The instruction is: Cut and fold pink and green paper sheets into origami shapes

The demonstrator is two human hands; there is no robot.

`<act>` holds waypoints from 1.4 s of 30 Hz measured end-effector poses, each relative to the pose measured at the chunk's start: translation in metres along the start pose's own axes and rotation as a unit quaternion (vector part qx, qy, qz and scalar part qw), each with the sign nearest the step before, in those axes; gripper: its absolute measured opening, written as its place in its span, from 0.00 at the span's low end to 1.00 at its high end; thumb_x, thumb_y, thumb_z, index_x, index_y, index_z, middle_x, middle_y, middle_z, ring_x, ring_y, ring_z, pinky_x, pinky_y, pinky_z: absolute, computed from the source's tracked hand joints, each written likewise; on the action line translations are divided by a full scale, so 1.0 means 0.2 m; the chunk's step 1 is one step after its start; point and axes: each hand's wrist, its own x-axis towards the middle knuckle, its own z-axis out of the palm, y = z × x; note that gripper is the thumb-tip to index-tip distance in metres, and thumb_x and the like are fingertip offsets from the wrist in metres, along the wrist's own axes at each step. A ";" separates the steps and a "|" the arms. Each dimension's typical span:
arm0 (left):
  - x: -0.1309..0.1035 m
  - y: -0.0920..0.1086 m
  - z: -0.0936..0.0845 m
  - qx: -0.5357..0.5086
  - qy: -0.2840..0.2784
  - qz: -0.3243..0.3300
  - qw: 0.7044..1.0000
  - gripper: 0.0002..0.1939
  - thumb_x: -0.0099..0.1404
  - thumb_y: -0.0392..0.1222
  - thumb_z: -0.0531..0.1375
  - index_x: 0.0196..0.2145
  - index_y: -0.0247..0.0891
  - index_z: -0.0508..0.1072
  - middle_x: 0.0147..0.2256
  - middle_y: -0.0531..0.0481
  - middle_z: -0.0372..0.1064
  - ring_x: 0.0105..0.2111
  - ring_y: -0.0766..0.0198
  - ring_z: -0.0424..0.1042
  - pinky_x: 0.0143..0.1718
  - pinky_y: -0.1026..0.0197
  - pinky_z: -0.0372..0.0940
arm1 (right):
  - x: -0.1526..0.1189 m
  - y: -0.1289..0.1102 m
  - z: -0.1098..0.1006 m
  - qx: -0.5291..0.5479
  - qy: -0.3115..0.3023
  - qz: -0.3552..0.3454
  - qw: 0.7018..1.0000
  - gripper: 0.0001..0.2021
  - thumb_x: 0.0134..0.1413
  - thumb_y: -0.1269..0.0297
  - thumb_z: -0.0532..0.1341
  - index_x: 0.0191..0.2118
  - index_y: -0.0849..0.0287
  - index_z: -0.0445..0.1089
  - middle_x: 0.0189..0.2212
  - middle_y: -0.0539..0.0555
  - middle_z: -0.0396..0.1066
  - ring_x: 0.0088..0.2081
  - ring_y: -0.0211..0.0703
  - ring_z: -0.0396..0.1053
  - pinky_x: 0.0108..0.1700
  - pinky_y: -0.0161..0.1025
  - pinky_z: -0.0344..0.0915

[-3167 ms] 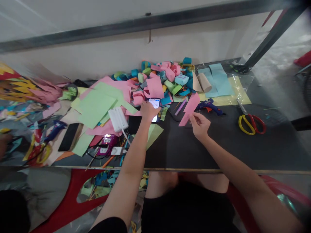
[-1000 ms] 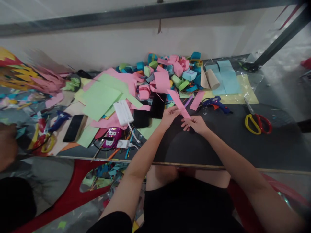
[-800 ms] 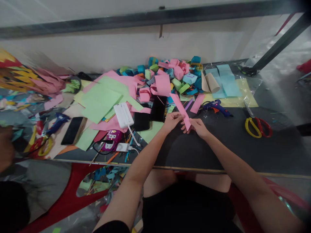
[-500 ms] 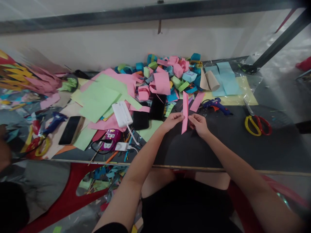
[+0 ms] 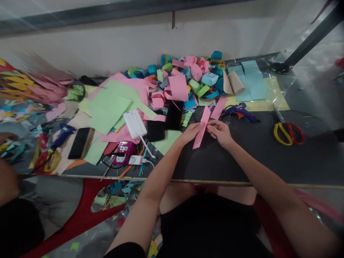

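Note:
A pink paper strip [image 5: 202, 129] is held up over the dark table, slanting with its top to the right. My left hand [image 5: 192, 132] pinches its left side, thumb lying on the paper. On the other side, my right hand [image 5: 219, 132] has its fingers curled in, with the fingertips at the strip's right edge; the exact contact is partly hidden. Just beyond the hands lie another pink strip [image 5: 219, 108] and a blue glue gun [image 5: 242, 111]. A heap of folded coloured paper pieces [image 5: 178, 87] rises behind them.
Scissors [image 5: 288, 132] with yellow and red handles lie at right. Cardboard tubes [image 5: 236, 83] and blue paper sheets [image 5: 254, 80] are at the back. Leftward are green paper sheets [image 5: 110, 107], a white power bank [image 5: 135, 124], a phone [image 5: 80, 143] and another person's arm [image 5: 8, 182].
The pink strip has tilted from nearly upright to a slant, its lower end swinging left. My right hand's fingers have shifted slightly along its edge. The whole view has moved a little.

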 end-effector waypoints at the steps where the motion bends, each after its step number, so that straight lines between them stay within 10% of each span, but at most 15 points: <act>1: 0.00 0.00 0.00 0.009 -0.006 0.003 1.000 0.39 0.59 0.77 0.58 0.35 0.32 0.80 0.33 0.47 0.77 0.35 0.60 0.73 0.45 0.59 0.66 | 0.00 0.00 0.00 -0.007 0.000 -0.001 1.000 0.22 0.43 0.46 0.75 0.36 0.57 0.74 0.19 0.45 0.68 0.16 0.29 0.54 0.16 0.31 0.48; 15: -0.01 -0.01 0.03 0.041 -0.149 0.047 0.987 0.43 0.64 0.78 0.49 0.32 0.32 0.80 0.33 0.42 0.79 0.40 0.56 0.78 0.51 0.55 0.68 | -0.03 0.00 0.02 -0.134 -0.019 -0.024 0.991 0.21 0.44 0.49 0.74 0.31 0.56 0.66 0.13 0.40 0.59 0.15 0.32 0.59 0.18 0.32 0.53; 24: -0.01 -0.03 0.08 0.000 0.021 0.094 0.995 0.32 0.56 0.58 0.71 0.52 0.35 0.78 0.41 0.45 0.80 0.37 0.62 0.76 0.41 0.62 0.68 | 0.02 0.02 0.01 -0.111 0.093 -0.075 0.987 0.18 0.48 0.50 0.69 0.25 0.55 0.64 0.15 0.43 0.61 0.15 0.30 0.53 0.18 0.33 0.51; 42: 0.00 -0.01 0.07 -0.067 0.099 0.027 0.992 0.23 0.57 0.62 0.69 0.34 0.38 0.84 0.29 0.52 0.76 0.30 0.68 0.69 0.34 0.63 0.64 | -0.01 -0.02 -0.01 -0.107 0.087 -0.047 0.989 0.26 0.41 0.38 0.73 0.26 0.53 0.63 0.17 0.45 0.64 0.17 0.35 0.61 0.18 0.35 0.59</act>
